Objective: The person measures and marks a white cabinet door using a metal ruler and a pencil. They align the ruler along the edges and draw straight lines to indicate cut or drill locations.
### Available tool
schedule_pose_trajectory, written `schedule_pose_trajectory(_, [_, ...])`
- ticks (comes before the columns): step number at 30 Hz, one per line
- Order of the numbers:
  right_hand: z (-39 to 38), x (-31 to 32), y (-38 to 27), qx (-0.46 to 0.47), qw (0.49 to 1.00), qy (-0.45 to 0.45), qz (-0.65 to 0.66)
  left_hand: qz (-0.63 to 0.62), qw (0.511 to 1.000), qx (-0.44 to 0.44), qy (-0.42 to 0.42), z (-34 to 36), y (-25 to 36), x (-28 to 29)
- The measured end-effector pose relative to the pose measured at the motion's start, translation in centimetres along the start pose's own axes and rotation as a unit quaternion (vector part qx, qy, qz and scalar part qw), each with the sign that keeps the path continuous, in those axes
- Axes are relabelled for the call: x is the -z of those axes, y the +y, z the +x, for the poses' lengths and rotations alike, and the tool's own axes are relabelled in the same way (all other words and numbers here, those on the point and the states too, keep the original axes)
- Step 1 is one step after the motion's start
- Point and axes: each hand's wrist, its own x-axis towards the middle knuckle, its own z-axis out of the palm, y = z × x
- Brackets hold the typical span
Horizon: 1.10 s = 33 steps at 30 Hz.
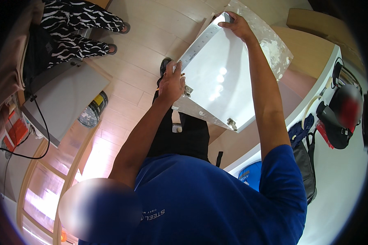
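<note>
A white cabinet door panel [227,75] lies in front of me, with two metal hinges near its close edge: a left hinge [187,90] and a right hinge [232,124]. Along the panel's left edge runs a silver try square [200,45] with a marked blade and a dark stock at the far end. My right hand [238,27] grips that far end, thumb on top and fingers around the corner. At the blade's near end my left hand [171,85] is closed, fingertips at the panel edge. A thin orange pencil [182,74] pokes out from between its fingers.
Beneath the panel is a paint-spattered board [274,51]. A person in patterned trousers [81,24] stands at far left, near a grey panel [69,100] and a dark bucket [93,109]. Bags and a cap [335,118] lie on the white surface at right. A black cable [41,118] hangs at left.
</note>
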Motion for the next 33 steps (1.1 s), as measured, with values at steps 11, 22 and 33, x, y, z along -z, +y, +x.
schedule_pose_trajectory(11, [-0.05, -0.01, -0.56, -0.003, 1.000, -0.010, 0.008, -0.011, 1.000, 0.021, -0.014, 0.26, 0.13, 0.36])
schedule_pose_trajectory(22, [0.07, -0.01, -0.49, -0.007, 1.000, -0.013, 0.020, 0.000, 0.999, 0.026, -0.025, 0.31, 0.17, 0.61])
schedule_pose_trajectory(33, [-0.01, 0.29, -0.69, -0.009, 1.000, -0.011, -0.005, -0.029, 0.998, 0.043, -0.042, 0.63, 0.33, 0.61])
